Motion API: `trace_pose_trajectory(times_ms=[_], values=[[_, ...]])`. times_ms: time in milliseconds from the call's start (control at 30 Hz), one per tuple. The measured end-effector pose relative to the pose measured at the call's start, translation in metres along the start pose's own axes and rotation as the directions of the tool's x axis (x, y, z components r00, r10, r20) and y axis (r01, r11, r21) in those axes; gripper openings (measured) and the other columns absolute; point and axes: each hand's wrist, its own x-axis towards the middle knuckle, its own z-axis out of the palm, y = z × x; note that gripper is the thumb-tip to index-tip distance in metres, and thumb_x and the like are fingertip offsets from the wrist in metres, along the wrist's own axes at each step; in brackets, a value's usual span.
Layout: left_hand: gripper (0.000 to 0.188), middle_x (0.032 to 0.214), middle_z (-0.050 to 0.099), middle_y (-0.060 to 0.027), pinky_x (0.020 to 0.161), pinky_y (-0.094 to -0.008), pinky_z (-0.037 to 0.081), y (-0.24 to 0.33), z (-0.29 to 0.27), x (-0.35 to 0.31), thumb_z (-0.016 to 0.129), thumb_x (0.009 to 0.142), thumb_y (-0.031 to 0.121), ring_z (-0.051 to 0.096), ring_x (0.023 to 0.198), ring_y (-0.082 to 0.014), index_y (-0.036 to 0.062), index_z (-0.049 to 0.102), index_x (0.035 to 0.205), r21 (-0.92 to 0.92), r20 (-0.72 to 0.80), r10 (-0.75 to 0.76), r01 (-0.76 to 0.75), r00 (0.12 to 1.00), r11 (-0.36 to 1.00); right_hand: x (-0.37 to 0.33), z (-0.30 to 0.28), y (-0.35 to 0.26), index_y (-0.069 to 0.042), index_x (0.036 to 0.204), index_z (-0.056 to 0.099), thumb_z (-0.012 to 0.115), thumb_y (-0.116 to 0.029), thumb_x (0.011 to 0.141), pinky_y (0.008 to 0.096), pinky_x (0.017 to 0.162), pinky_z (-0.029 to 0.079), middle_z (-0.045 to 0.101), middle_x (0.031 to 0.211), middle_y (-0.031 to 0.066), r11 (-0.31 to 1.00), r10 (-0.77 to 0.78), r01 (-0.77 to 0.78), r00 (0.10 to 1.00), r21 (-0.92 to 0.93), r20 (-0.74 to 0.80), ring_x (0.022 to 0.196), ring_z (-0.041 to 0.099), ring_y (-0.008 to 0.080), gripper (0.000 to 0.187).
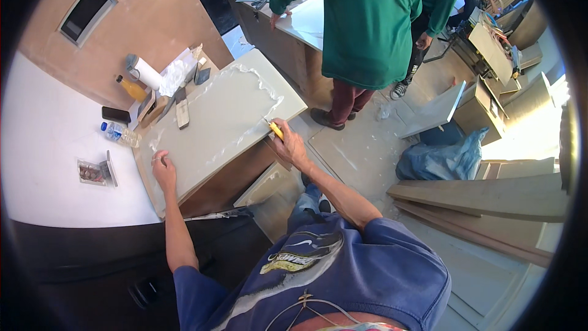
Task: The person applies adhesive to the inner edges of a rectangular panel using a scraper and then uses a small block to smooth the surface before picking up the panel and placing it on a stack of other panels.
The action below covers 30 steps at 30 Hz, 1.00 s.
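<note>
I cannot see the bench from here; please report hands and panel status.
Right hand grips yellow knife at panel edge. Left hand flat on panel. Scrapers lying at far end.

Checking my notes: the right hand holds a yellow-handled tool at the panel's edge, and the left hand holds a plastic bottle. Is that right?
Not quite. In the head view the left hand rests on the panel; the bottle lies apart on the white counter. The right hand does hold the yellow-handled tool at the panel's edge.

I stand in a workshop with a tan wall (141, 18) and its dark vent (84, 11) on my left, a dusty floor (361, 153), stacked boards (490, 199) and sunlight on my right.
</note>
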Motion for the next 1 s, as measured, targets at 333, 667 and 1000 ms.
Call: trace_pose_trajectory(times_ms=[333,667,1000], values=[[0.021,0.118,0.069,-0.0142,0.097,-0.0437,0.049,-0.002,0.000,0.001,0.055,0.089,-0.002,0.062,0.114,-0.0344,0.0037,0.068,0.104,0.015,0.022,-0.032,0.032,0.999,0.999,0.001,-0.002,-0.001,-0.020,0.137,0.045,0.059,-0.009,0.090,0.0572,0.073,0.052,0.070,0.089,0.0223,1.000,0.023,-0.023,0.999,0.002,0.048,0.080,0.067,0.0475,0.051],[0.022,0.118,0.069,-0.0146,0.097,-0.0438,0.049,0.000,0.002,0.001,0.055,0.088,-0.002,0.062,0.114,-0.0344,0.0032,0.068,0.104,0.018,-0.001,0.016,-0.016,1.000,1.000,0.001,0.000,0.005,-0.019,0.138,0.043,0.059,-0.008,0.090,0.0575,0.072,0.051,0.069,0.089,0.0229,1.000,0.002,-0.003,0.999,0.015,0.040,0.081,0.066,0.0481,0.052],[0.020,0.115,0.070,-0.0139,0.095,-0.0445,0.050,-0.019,0.006,0.000,0.057,0.090,0.000,0.063,0.110,-0.0355,0.0063,0.068,0.106,0.003,-0.011,0.007,-0.007,1.000,1.000,0.006,-0.007,0.002,-0.017,0.137,0.048,0.060,-0.011,0.089,0.0560,0.074,0.051,0.069,0.091,0.0242,0.997,-0.033,0.037,0.997,-0.065,0.069,0.085,0.067,0.0484,0.050]])
